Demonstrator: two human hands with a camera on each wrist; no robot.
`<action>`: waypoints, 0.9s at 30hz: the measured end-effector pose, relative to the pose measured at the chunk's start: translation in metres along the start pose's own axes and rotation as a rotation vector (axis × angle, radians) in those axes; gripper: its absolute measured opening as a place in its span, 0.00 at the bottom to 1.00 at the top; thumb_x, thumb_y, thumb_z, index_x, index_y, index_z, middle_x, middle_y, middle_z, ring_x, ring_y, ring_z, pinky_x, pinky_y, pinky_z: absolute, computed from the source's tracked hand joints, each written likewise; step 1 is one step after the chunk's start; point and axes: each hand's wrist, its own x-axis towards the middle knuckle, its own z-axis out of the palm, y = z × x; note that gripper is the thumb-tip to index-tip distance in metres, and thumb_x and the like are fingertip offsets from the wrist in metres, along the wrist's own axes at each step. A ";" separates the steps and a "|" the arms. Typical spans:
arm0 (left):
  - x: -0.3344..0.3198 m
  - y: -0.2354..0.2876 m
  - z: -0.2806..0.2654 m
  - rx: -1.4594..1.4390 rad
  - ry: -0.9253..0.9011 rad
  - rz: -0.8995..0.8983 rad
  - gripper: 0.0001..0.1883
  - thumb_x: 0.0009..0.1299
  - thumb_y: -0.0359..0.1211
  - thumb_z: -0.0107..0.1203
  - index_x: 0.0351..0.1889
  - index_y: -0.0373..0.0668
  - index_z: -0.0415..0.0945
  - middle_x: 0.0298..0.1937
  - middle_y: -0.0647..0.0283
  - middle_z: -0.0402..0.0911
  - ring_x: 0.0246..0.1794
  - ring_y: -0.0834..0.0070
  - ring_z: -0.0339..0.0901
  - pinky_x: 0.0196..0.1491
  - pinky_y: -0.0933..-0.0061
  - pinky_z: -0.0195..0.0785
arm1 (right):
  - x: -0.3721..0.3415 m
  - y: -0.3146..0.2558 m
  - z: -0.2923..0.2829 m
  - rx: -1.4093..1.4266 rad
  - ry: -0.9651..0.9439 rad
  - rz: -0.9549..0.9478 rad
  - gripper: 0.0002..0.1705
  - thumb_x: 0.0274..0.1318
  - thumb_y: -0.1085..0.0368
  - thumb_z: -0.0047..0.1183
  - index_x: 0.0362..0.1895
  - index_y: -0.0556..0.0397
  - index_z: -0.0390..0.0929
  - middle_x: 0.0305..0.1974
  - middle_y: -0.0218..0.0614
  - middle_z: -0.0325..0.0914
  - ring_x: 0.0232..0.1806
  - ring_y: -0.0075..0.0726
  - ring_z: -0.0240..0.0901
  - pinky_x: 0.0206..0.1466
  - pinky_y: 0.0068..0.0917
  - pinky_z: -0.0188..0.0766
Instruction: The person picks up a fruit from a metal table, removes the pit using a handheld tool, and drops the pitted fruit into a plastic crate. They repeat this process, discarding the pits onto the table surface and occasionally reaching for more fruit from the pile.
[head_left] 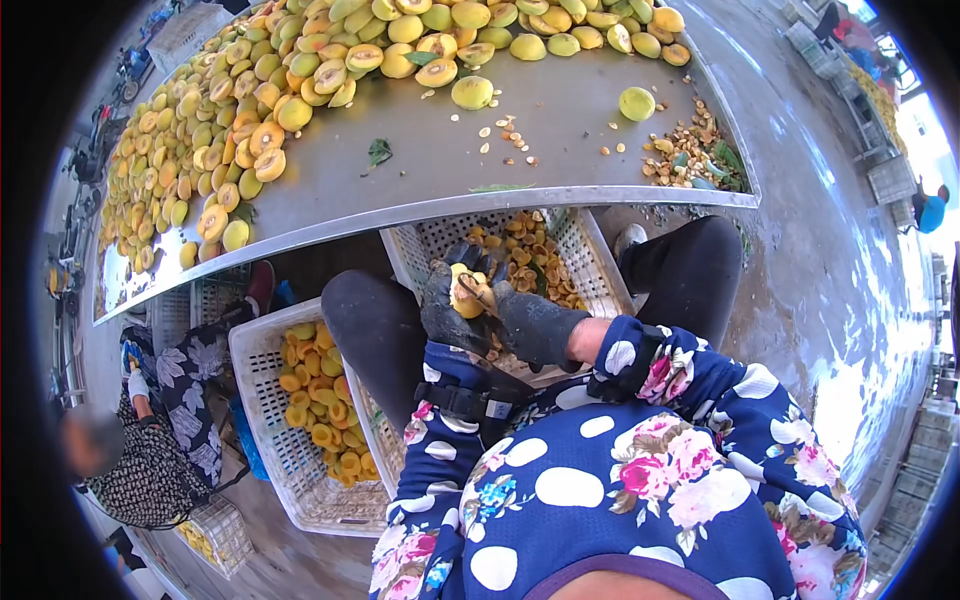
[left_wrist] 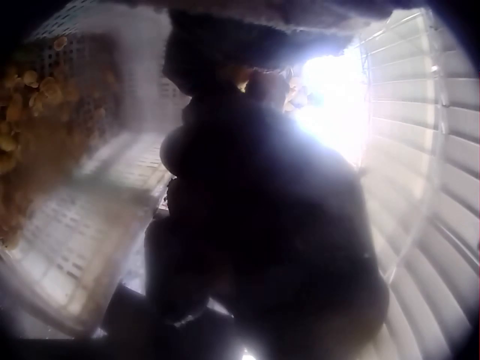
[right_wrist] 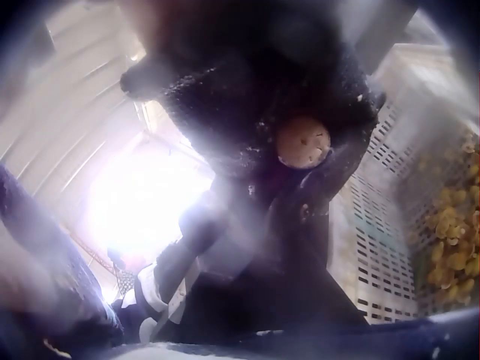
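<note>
Both hands wear dark, wet-looking gloves and meet over a white crate in the head view. My left hand (head_left: 440,312) holds a yellow peach-like fruit half (head_left: 466,292), its cut face up. My right hand (head_left: 535,325) grips a tool whose round wooden handle end (right_wrist: 304,142) pokes out of the fist in the right wrist view. The tool's thin curved tip lies against the fruit's cut face; its exact shape I cannot tell. Below the hands, the crate (head_left: 405,245) holds many pitted fruit pieces. In the left wrist view the left hand (left_wrist: 262,210) is a dark silhouette.
A metal-topped table (head_left: 400,190) ahead bears a large heap of halved fruit (head_left: 220,120), with loose stones (head_left: 690,150) piled at its right corner. Another white crate (head_left: 265,400) of fruit pieces stands left of my legs. Another person (head_left: 170,430) sits farther left.
</note>
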 end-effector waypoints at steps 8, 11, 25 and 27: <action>-0.014 0.052 0.012 -0.315 -0.084 -0.308 0.15 0.65 0.33 0.47 0.48 0.37 0.71 0.42 0.59 0.77 0.39 0.73 0.74 0.42 0.73 0.68 | -0.012 -0.004 -0.012 -0.220 -0.020 -0.126 0.17 0.52 0.68 0.43 0.45 0.66 0.60 0.22 0.44 0.70 0.20 0.39 0.71 0.19 0.31 0.65; -0.015 0.051 0.003 0.769 -0.348 0.087 0.14 0.65 0.33 0.48 0.46 0.36 0.72 0.42 0.58 0.77 0.40 0.72 0.75 0.43 0.73 0.69 | -0.030 -0.035 -0.038 0.167 -0.252 0.180 0.19 0.53 0.66 0.42 0.46 0.66 0.58 0.21 0.41 0.70 0.18 0.35 0.71 0.15 0.28 0.66; 0.003 -0.016 -0.028 -0.662 -0.273 -0.492 0.10 0.63 0.28 0.50 0.41 0.37 0.73 0.37 0.61 0.77 0.34 0.73 0.74 0.40 0.74 0.70 | -0.029 -0.031 -0.037 0.477 -0.328 0.210 0.14 0.53 0.67 0.41 0.43 0.59 0.59 0.24 0.38 0.67 0.18 0.31 0.68 0.14 0.25 0.66; -0.007 0.017 -0.017 -0.146 -0.332 -0.274 0.10 0.64 0.30 0.49 0.42 0.36 0.73 0.38 0.60 0.76 0.35 0.72 0.75 0.40 0.73 0.70 | -0.026 -0.026 -0.036 0.513 -0.332 0.221 0.11 0.53 0.67 0.43 0.41 0.57 0.62 0.26 0.39 0.68 0.21 0.32 0.68 0.16 0.26 0.65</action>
